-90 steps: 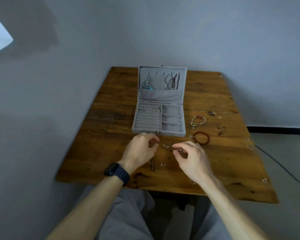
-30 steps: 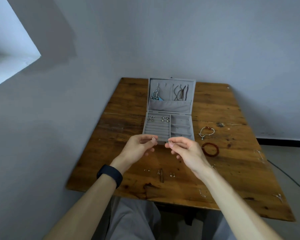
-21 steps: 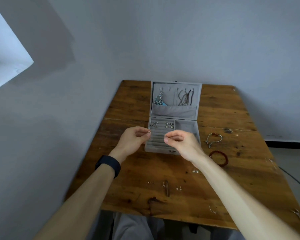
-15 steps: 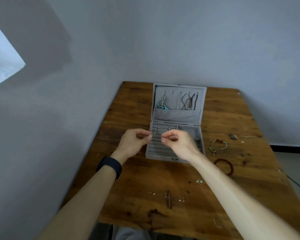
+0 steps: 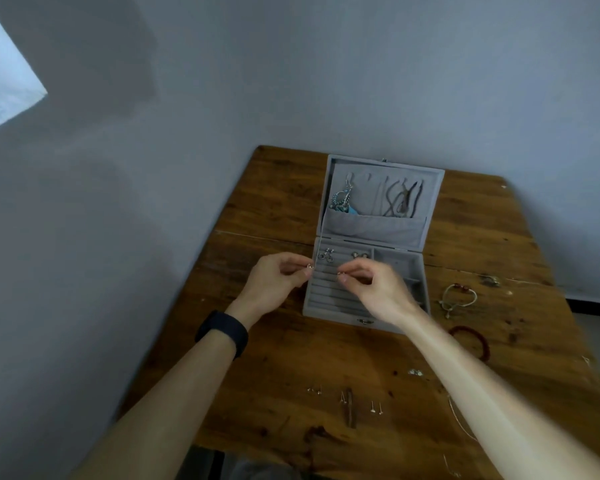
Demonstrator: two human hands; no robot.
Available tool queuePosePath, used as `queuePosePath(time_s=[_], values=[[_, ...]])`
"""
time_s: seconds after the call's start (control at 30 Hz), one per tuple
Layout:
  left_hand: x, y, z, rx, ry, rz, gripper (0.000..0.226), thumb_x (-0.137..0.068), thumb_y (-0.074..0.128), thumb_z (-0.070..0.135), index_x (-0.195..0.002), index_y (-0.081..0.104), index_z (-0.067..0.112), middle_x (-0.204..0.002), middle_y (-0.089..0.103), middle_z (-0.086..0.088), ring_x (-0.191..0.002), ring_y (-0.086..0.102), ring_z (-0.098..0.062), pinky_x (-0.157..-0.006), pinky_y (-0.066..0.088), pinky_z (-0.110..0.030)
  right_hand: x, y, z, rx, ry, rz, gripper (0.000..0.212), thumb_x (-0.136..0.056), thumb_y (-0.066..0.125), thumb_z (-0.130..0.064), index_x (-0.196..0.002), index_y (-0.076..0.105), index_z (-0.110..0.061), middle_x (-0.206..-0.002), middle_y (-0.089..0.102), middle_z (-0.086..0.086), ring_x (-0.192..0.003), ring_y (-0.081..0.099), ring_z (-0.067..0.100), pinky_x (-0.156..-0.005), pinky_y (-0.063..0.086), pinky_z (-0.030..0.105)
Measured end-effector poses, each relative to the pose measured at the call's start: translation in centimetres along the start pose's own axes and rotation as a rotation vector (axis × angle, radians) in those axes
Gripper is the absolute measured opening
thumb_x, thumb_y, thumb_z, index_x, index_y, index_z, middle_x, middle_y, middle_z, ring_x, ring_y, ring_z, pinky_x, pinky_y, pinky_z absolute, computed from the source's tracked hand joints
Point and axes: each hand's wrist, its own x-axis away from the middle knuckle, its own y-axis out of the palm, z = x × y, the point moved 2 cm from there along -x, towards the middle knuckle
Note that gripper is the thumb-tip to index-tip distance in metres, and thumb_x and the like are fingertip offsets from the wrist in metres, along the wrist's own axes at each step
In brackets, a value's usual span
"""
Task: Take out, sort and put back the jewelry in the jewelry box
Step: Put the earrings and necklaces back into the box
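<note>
Barely legible: tiny stud (image 5: 309, 267) in left hand (image 5: 274, 285), second stud (image 5: 340, 273) in right hand (image 5: 378, 289).

No legible text, label, brand, number or sign on anything in view.

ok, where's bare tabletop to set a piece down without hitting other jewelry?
Bare: the wooden table left of the open grey velvet jewelry box, right of its lid, and the strip between box front and the small silver studs. Crowded: right of the box, by the pale cord bracelet and the red bead bracelet.
</note>
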Motion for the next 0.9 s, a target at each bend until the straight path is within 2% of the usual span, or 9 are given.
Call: queuePosePath(time_s=[0.13,0.2,0.27,0.33,0.53,0.73,0.8,0.9], values=[[0.1,-0.4,-0.4,0.021,-0.011,0.006,0.022,-0.096,0.066,0.025,-0.118,0.069,0.024,-0.11,0.068,0.013,-0.099,0.063,0.0,-0.072,0.046,-0.013,-0.8,0.0,-0.5,0.156,-0.037,-0.012,0.021,-0.097,0.062,-0.035,-0.117,0.069,-0.028,-0.112,0.069,-0.011,-0.101,0.06,0.004,-0.078,0.044,0.015],[0.3,-0.6,-0.8,0.027,-0.02,0.012,0.022,-0.096,0.066,0.025,-0.118,0.07,0.024,-0.11,0.068,0.012,-0.1,0.063,-0.002,-0.073,0.046,-0.013,-1.3,0.1,-0.8,0.231,-0.035,-0.023,0.024,-0.098,0.06,-0.038,-0.118,0.069,-0.029,-0.115,0.07,-0.01,-0.106,0.062,0.009,-0.091,0.05,0.031],[0.6,-1.0,-1.2,0.028,-0.029,0.013,0.023,-0.097,0.066,0.026,-0.119,0.071,0.025,-0.11,0.068,0.013,-0.096,0.064,0.0,-0.068,0.048,-0.009,-1.7,0.2,-1.1,0.299,-0.015,-0.039,0.023,-0.099,0.058,-0.04,-0.118,0.068,-0.032,-0.117,0.069,-0.01,-0.111,0.061,0.014,-0.101,0.046,0.049],[0.7,-1.3,-1.4,0.038,-0.031,0.02,0.023,-0.097,0.066,0.026,-0.119,0.071,0.025,-0.109,0.068,0.014,-0.091,0.065,0.002,-0.065,0.047,-0.005,-2.1,0.3,-1.4,0.35,-0.006,-0.055,0.022,-0.1,0.056,-0.041,-0.117,0.068,-0.034,-0.118,0.069,-0.009,-0.114,0.06,0.017,-0.104,0.042,0.054],[1.0,-2.1,-1.7,0.072,-0.051,0.026,0.024,-0.095,0.067,0.029,-0.119,0.072,0.028,-0.109,0.071,0.014,-0.087,0.068,0.001,-0.066,0.048,-0.007,-2.8,0.7,-2.5,0.442,-0.005,-0.104,0.023,-0.101,0.053,-0.04,-0.119,0.067,-0.033,-0.121,0.068,-0.007,-0.114,0.061,0.019,-0.103,0.044,0.052],[1.1,-2.1,-1.9,0.098,-0.053,0.028,0.022,-0.094,0.069,0.025,-0.116,0.072,0.028,-0.105,0.071,0.013,-0.079,0.066,0.007,-0.062,0.046,-0.005,-3.6,0.7,-3.4,0.526,0.038,-0.102,0.019,-0.095,0.06,-0.034,-0.109,0.072,-0.03,-0.112,0.072,-0.006,-0.101,0.066,0.017,-0.084,0.054,0.032],[1.1,-2.2,-1.9,0.101,-0.055,0.026,0.023,-0.094,0.069,0.026,-0.117,0.072,0.028,-0.106,0.071,0.012,-0.078,0.067,0.006,-0.062,0.046,-0.005,-3.8,0.7,-3.4,0.53,0.059,-0.095,0.016,-0.092,0.061,-0.034,-0.103,0.073,-0.032,-0.107,0.073,-0.007,-0.098,0.066,0.017,-0.083,0.056,0.033],[1.2,-2.3,-1.8,0.1,-0.061,0.02,0.023,-0.094,0.069,0.026,-0.118,0.072,0.028,-0.107,0.071,0.011,-0.079,0.067,0.006,-0.062,0.046,-0.006,-3.7,0.7,-3.7,0.534,0.062,-0.074,0.018,-0.09,0.062,-0.037,-0.105,0.072,-0.032,-0.109,0.072,-0.007,-0.101,0.066,0.018,-0.083,0.056,0.035]])
